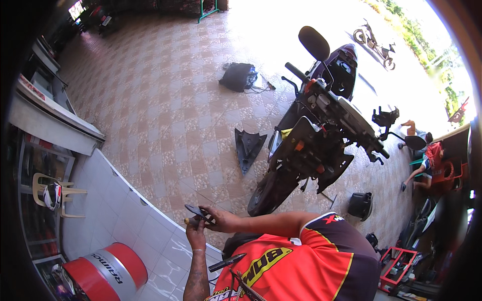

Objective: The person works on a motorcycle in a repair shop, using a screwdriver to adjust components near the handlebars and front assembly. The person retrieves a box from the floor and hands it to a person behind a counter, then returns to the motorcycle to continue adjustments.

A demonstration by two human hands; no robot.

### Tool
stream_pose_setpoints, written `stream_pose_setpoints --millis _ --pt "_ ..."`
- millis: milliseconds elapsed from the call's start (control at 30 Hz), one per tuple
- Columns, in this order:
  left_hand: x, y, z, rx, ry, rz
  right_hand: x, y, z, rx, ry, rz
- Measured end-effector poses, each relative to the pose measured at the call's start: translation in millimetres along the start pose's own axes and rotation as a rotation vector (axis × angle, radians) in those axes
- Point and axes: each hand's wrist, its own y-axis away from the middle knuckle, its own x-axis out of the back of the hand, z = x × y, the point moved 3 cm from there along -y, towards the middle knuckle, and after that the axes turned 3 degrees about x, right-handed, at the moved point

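Observation:
Both my hands are close together in front of me at the lower middle. A small, flat dark piece (196, 211) is gripped in the fingers of my right hand (221, 219); its kind is too small to make out. Pinched by my left hand (195, 235), just beneath that piece, is a small object with a yellowish end (188, 221). Beyond my hands stands a motor scooter (321, 135) with its front covers off and wiring exposed. On the tiled floor beside its front wheel (266, 198) lies a dark triangular plastic panel (249, 149).
A dark bag (237, 77) lies farther off on the floor. Right of the scooter are a black container (360, 205) and a red tool rack (398, 268). A red-and-silver drum (106, 275) and a chair (73, 191) holding a helmet (51, 195) stand left. Another person (433, 154) sits at far right.

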Motion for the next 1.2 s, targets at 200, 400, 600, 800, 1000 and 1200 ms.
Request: stream_pose_setpoints --millis 200,400,600,800,1000,1200 --pt "21 -40 37 -0.019 0.133 0.052 5 -64 -19 0.046 0.022 -0.018" --pt "19 -121 77 -0.021 0.171 0.064 41 -156 -14 0.024 -0.046 -0.094" --pt "-16 -218 144 -0.031 0.081 0.037 110 -253 -11 0.015 0.001 -0.071" --pt "-92 -323 214 -0.059 0.213 -0.185 229 -280 -41 0.107 -0.007 0.237" --pt "-186 -400 262 -0.130 0.163 -0.413 327 -280 -57 0.111 0.180 0.502" --pt "-273 -446 273 -0.085 -0.040 -0.758 420 -222 -48 0.109 0.392 1.028"
